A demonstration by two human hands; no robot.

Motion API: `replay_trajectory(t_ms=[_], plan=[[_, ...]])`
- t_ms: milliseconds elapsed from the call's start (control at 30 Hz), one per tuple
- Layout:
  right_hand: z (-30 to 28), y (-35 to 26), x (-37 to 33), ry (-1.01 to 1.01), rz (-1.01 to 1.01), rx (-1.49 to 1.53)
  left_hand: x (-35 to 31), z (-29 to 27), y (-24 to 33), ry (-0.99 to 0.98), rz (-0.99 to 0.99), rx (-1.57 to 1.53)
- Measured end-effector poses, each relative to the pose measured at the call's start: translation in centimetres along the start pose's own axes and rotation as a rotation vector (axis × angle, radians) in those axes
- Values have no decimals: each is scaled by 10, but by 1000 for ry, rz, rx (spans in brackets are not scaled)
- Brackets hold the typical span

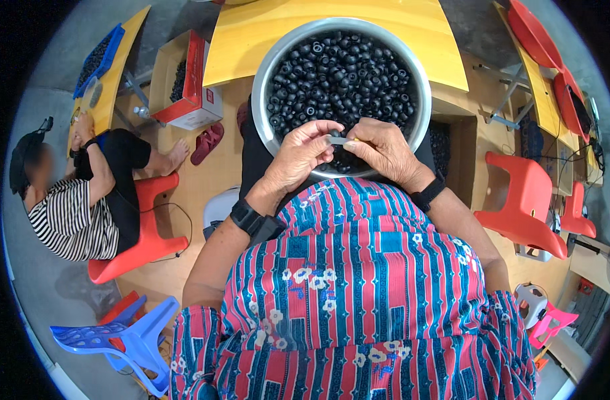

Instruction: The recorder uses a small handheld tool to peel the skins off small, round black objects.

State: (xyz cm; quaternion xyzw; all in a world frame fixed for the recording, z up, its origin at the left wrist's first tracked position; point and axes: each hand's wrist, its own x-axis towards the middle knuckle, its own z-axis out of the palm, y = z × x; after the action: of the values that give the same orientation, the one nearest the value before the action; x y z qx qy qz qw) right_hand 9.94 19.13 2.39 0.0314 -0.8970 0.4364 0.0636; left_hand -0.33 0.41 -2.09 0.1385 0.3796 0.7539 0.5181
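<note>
A large round metal basin (pixel 425 100) lies in front of my torso, filled with small black ring-shaped parts (pixel 345 73). Above its near rim, my left hand (pixel 301 153) pinches a small black part (pixel 335 133) between thumb and fingers. Closed in my right hand (pixel 388 150) is a small flat grey blade (pixel 338 141), with a bit of yellow by the fingers. The blade's tip meets the black part at my left fingertips. Fingers hide most of both things.
Beyond the basin stands a yellow table (pixel 238 47). At the left, a person (pixel 85 200) sits on a red stool (pixel 141 240), near a cardboard box (pixel 185 80) and a blue tray (pixel 99 60). A blue chair (pixel 131 340) stands behind; another red stool (pixel 521 200) is at the right.
</note>
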Motion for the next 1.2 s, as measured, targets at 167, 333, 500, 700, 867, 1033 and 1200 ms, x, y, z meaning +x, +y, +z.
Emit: replay_trajectory(t_ms=[167, 333, 500, 700, 867, 1033, 1200], plan=[[1, 0, 0, 2, -9, -17, 0, 0, -1, 2, 15, -10], [1, -3, 0, -7, -26, -37, 1, -3, -3, -9, 13, -11], [1, -2, 0, 0, -29, -47, 1, -2, -2, -10, 10, -9], [1, -3, 0, 21, -17, -50, 1, -3, -2, -38, -3, -24], [1, -5, 1, 21, -31, -65, 1, -1, -1, -25, -11, -37], [1, -5, 1, 32, -46, -77, 2, -2, 0, -52, -21, -80], [1, -5, 1, 35, -54, -88, 0, -1, 1, -65, -22, -74]])
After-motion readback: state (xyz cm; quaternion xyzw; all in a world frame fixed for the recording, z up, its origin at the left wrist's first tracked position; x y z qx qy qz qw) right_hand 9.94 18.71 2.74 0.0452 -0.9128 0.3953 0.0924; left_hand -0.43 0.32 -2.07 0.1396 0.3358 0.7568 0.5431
